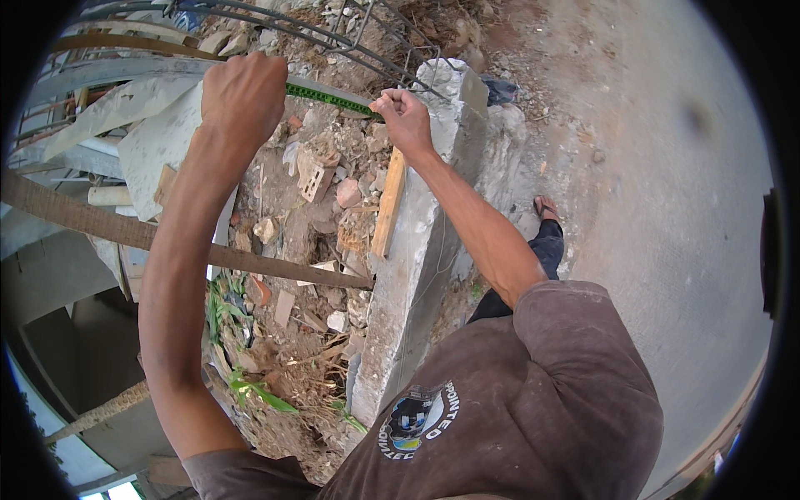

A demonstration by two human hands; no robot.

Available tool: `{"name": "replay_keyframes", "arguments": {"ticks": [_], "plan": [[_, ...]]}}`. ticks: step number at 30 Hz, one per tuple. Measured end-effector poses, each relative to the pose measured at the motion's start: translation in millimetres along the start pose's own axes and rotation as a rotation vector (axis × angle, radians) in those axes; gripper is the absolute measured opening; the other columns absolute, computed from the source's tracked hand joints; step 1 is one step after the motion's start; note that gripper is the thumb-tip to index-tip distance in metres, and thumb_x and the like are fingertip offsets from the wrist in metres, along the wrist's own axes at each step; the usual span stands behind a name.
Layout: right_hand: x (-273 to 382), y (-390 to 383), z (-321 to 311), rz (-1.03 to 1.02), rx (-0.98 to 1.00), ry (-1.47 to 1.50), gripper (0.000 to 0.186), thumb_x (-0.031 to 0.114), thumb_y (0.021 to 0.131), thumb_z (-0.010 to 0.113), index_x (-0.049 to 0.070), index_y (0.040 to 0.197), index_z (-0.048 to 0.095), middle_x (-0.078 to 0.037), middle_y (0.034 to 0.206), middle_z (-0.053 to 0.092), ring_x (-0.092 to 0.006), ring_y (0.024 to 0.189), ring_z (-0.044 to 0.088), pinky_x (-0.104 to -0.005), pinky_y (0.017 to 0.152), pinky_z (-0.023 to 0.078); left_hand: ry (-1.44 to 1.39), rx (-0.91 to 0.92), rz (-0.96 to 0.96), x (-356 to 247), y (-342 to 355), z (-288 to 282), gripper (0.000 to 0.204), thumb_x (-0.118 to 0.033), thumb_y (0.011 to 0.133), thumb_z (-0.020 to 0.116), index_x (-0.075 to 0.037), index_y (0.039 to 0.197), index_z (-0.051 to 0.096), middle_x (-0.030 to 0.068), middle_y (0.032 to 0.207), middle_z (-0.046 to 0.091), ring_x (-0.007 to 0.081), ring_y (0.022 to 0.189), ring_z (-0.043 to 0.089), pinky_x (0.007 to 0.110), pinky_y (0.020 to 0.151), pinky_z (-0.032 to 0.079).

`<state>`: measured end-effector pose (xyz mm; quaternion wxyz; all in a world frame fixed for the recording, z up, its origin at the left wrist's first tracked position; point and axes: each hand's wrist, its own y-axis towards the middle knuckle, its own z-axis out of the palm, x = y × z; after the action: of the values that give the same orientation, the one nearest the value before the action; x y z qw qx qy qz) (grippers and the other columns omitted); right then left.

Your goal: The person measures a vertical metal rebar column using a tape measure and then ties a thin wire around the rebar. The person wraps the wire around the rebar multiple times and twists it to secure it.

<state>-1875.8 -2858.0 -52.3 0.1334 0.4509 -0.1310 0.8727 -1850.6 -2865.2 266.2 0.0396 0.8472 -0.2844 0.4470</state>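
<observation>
My left hand [244, 93] is closed in a fist at the top, on a long strip [327, 94] with a pale upper edge and a green, dark-patterned face. My right hand [402, 121], farther right, pinches a small pale orange piece [379, 104], perhaps a brick fragment, at the strip's right part. Below my right hand a wooden plank [388, 208] leans along a rough concrete beam [408, 292]. Steel rebar [350, 46] runs just above both hands. Whether my right fingers also touch the strip is hard to tell.
Rubble with broken bricks [317, 175] fills the ground left of the beam. A long weathered board [108, 221] crosses it, near stacked sheets [162, 125] and pipes. A grey paved surface [675, 250] lies right, with my sandalled foot [546, 208] at its edge.
</observation>
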Motion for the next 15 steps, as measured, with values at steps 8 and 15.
{"name": "replay_keyframes", "arguments": {"ticks": [8, 15], "plan": [[6.6, -4.2, 6.6, 0.035, 0.001, -0.131, 0.024, 0.016, 0.099, 0.068, -0.004, 0.111, 0.068, -0.004, 0.093, 0.074, -0.0066, 0.082, 0.063, -0.0243, 0.072, 0.051, -0.038, -0.013, 0.013, 2.7, -0.3, 5.0, 0.017, -0.009, 0.09, 0.06, 0.0, 0.082, 0.072, 0.0195, 0.086, 0.072, 0.0381, 0.082, 0.073, 0.048, 0.073, 0.057], [3.8, -1.4, 9.9, 0.018, -0.018, -0.155, 0.024, 0.018, 0.097, 0.071, -0.003, 0.109, 0.068, -0.002, 0.09, 0.072, -0.006, 0.079, 0.061, -0.024, 0.07, 0.049, -0.04, 0.018, 0.029, 3.6, 0.0, 4.6, 0.015, -0.006, 0.088, 0.06, -0.001, 0.085, 0.074, 0.0187, 0.083, 0.073, 0.0364, 0.082, 0.074, 0.046, 0.072, 0.059]]}}
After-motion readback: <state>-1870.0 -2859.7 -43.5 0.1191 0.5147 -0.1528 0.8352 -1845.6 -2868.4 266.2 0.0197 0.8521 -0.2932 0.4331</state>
